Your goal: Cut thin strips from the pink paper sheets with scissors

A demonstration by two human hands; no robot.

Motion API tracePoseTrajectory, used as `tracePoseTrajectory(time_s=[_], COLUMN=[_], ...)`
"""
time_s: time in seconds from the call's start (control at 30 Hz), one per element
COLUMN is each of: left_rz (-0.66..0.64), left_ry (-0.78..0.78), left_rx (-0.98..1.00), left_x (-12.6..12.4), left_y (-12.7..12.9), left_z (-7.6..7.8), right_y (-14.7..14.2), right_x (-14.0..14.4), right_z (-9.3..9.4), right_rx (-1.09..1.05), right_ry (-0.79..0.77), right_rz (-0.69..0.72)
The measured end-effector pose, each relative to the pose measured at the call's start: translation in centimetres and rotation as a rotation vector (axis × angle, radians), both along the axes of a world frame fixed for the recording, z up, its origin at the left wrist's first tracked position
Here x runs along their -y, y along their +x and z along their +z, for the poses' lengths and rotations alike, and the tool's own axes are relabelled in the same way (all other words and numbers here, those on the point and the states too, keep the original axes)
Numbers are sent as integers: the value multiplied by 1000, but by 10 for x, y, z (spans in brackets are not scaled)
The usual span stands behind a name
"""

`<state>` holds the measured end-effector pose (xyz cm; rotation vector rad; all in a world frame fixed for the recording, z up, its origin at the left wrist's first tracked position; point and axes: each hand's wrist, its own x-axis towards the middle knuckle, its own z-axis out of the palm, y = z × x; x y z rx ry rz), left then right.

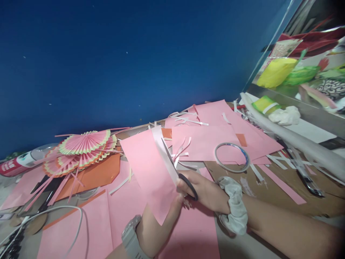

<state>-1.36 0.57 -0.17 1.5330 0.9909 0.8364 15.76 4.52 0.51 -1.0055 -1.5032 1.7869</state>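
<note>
My right hand [207, 192] grips black-handled scissors [176, 167], whose blades point up and away into a pink sheet of paper [147, 169]. A narrow pale strip [161, 147] is separating along the sheet's right edge beside the blades. My left hand [155, 226], with a grey watch on the wrist, holds the pink sheet from below, mostly hidden behind it. A grey scrunchie [234, 205] sits on my right wrist.
More pink sheets [215, 136] and cut strips litter the table. Folded paper fans [83, 147] lie on orange paper [94, 176] at left. A tape ring [232, 157] lies ahead of my right hand. A white cable [67, 212] curls at lower left. A blue wall stands behind.
</note>
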Motion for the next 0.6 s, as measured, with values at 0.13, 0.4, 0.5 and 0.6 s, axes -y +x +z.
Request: tracePoseTrajectory(time_s=[0.13, 0.4, 0.5, 0.6], left_rz=[4, 0, -6, 0], left_ry=[2, -29, -21, -20], left_rx=[-29, -3, -17, 3], left_x=[1, 3, 2, 2], left_y=[-1, -1, -1, -1], left_z=[-1, 0, 0, 0], right_y=[0, 1, 1, 1], right_x=[0, 0, 0, 1], right_z=[0, -2, -2, -2], right_rx=[-12, -23, -26, -26], right_ry=[15, 10, 11, 15], right_rz=[2, 15, 0, 4])
